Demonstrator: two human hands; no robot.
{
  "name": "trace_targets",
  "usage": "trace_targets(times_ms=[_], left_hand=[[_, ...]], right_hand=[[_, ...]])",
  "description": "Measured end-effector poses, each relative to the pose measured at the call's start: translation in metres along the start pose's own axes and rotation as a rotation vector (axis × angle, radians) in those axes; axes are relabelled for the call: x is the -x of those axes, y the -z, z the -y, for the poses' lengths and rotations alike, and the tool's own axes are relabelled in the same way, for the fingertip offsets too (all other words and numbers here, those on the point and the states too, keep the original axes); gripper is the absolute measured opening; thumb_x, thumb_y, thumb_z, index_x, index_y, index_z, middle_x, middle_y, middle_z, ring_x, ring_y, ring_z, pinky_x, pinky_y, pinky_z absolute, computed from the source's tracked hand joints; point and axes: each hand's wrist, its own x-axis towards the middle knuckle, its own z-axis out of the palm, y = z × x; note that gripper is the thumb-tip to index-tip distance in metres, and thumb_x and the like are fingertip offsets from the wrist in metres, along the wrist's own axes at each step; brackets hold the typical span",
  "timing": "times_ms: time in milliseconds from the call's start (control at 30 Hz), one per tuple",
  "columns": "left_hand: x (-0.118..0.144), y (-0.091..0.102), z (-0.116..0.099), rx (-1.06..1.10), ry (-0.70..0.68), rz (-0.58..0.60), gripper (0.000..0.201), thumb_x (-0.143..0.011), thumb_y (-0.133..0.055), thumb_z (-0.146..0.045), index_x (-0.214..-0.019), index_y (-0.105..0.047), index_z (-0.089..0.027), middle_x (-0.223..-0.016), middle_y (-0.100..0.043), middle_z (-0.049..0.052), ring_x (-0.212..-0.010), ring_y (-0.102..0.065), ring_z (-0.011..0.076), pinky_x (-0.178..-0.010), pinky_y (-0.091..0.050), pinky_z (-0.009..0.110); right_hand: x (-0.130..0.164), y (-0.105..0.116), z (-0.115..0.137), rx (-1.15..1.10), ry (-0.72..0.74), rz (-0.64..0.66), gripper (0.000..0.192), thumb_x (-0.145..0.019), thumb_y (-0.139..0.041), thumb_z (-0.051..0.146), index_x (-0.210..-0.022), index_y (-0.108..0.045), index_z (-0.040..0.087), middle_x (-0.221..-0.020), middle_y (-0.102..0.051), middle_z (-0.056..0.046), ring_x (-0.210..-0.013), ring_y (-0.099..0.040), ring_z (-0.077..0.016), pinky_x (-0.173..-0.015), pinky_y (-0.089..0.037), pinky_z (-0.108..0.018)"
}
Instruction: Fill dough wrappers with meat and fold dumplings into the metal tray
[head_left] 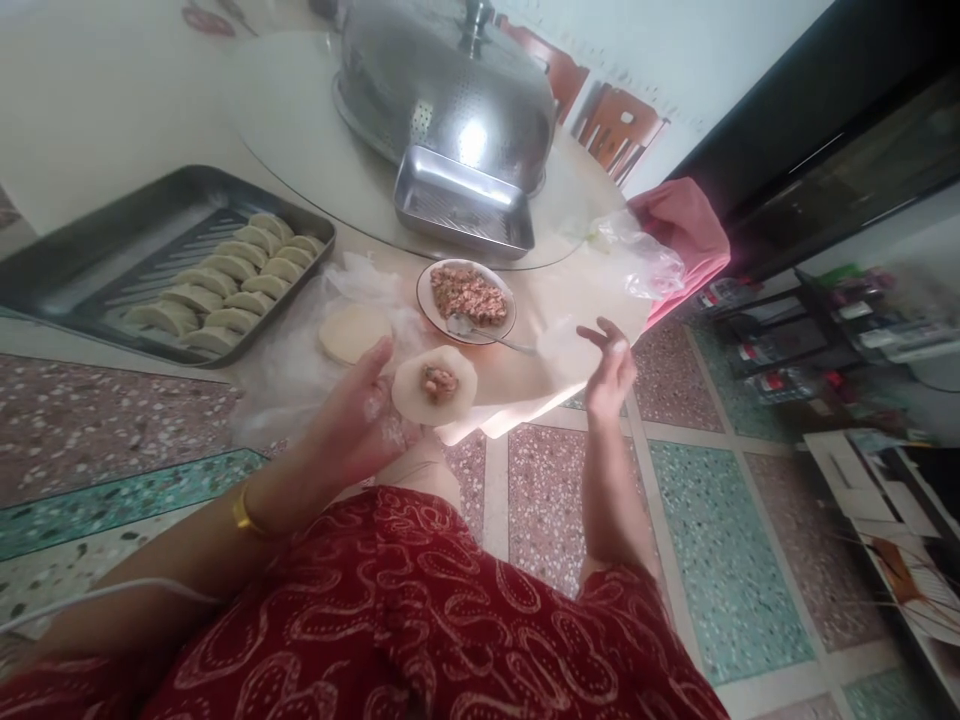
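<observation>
Left hand (360, 415) cradling filled wrapper (435, 387), plate (504, 331) of mince, tray (97, 260) of dumplings

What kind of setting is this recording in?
Probably a home dining room: a round table holding a tray of folded dumplings, a bowl of filling, and wooden chairs behind.

A home dining room: round table (300, 130), wooden chairs (619, 125), terrazzo floor (720, 560), tray of dumplings (225, 280).

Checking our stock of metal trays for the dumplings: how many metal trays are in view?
2: a large dark tray at left holding folded dumplings, and a small shiny tray by the steel lid. Others may be hidden.
</observation>
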Motion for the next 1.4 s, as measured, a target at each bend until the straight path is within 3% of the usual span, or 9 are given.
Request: trace_targets(times_ms=[100,233,367,500,767,900,1067,1233,1400], left_hand=[[0.000,0.000,-0.001,-0.007,0.015,0.045,0.057,-0.101,-0.027,-0.048,-0.127,-0.062,-0.012,-0.093,-0.075,0.013,-0.104,-0.068,0.0281,-0.091,-0.055,0.038],[0.004,-0.003,-0.002,0.002,0.017,0.066,0.058,-0.101,-0.024,-0.048,-0.129,-0.060,-0.012,-0.094,-0.076,0.012,-0.105,-0.068,0.0283,-0.088,-0.056,0.038],[0.009,0.001,-0.004,0.057,0.035,0.117,0.062,-0.101,-0.023,-0.051,-0.132,-0.058,-0.010,-0.098,-0.075,0.014,-0.107,-0.067,0.0293,-0.094,-0.053,0.041],[0.010,0.011,-0.005,0.104,0.000,0.207,0.055,-0.099,-0.035,-0.047,-0.131,-0.059,-0.008,-0.102,-0.074,0.015,-0.107,-0.067,0.0288,-0.099,-0.050,0.042],[0.007,0.017,-0.011,0.105,0.010,0.237,0.061,-0.101,-0.027,-0.053,-0.120,-0.065,-0.010,-0.093,-0.075,0.012,-0.104,-0.068,0.0274,-0.093,-0.053,0.039],[0.005,0.022,-0.015,0.091,-0.030,0.195,0.061,-0.100,-0.027,-0.055,-0.113,-0.069,-0.013,-0.102,-0.075,0.011,-0.109,-0.067,0.0256,-0.093,-0.054,0.037],[-0.004,0.016,-0.009,0.070,-0.049,0.132,0.056,-0.101,-0.026,-0.049,-0.116,-0.068,-0.015,-0.098,-0.075,0.009,-0.111,-0.066,0.0235,-0.094,-0.054,0.033],[-0.008,0.005,-0.004,0.062,-0.056,0.070,0.056,-0.102,-0.024,-0.045,-0.127,-0.063,-0.013,-0.096,-0.075,0.010,-0.110,-0.065,0.0242,-0.096,-0.052,0.034],[-0.010,0.002,-0.004,0.037,-0.053,0.065,0.056,-0.102,-0.024,-0.046,-0.131,-0.059,-0.015,-0.102,-0.074,0.011,-0.109,-0.066,0.0253,-0.096,-0.051,0.037]], right_hand=[[0.024,-0.003,0.043,-0.229,0.171,-0.031,0.049,-0.102,-0.015,0.041,-0.119,-0.059,0.029,-0.089,-0.074,-0.001,-0.110,-0.068,-0.0219,-0.109,-0.042,-0.055],[0.046,-0.021,0.082,-0.313,0.464,0.134,0.044,-0.101,-0.021,0.050,-0.126,-0.054,0.037,-0.093,-0.075,0.003,-0.122,-0.062,-0.0203,-0.117,-0.035,-0.056],[0.050,-0.031,0.089,-0.258,0.596,0.224,0.042,-0.100,-0.027,0.045,-0.131,-0.052,0.032,-0.103,-0.075,0.001,-0.133,-0.053,-0.0211,-0.124,-0.023,-0.056],[0.051,-0.027,0.091,-0.265,0.653,0.185,0.041,-0.100,-0.027,0.043,-0.131,-0.053,0.033,-0.097,-0.077,0.002,-0.131,-0.055,-0.0210,-0.124,-0.021,-0.056],[0.056,-0.029,0.090,-0.136,0.806,0.094,0.041,-0.099,-0.026,0.041,-0.123,-0.058,0.032,-0.094,-0.075,0.002,-0.115,-0.064,-0.0218,-0.119,-0.032,-0.050],[0.030,-0.015,0.050,0.033,0.534,-0.049,0.041,-0.097,-0.026,0.028,-0.120,-0.060,0.030,-0.106,-0.070,-0.002,-0.123,-0.057,-0.0238,-0.114,-0.034,-0.055],[-0.007,0.000,-0.016,0.355,0.104,0.111,0.054,-0.099,-0.017,0.040,-0.122,-0.060,0.016,-0.115,-0.069,-0.013,-0.132,-0.048,-0.0295,-0.115,-0.024,-0.060],[-0.015,-0.010,-0.044,0.361,0.075,0.257,0.060,-0.099,-0.014,0.043,-0.110,-0.067,0.018,-0.127,-0.065,-0.013,-0.135,-0.045,-0.0279,-0.117,-0.017,-0.059],[-0.016,-0.012,-0.046,0.351,0.064,0.260,0.065,-0.099,-0.011,0.047,-0.103,-0.070,0.019,-0.126,-0.066,-0.011,-0.135,-0.047,-0.0289,-0.118,-0.016,-0.061]])
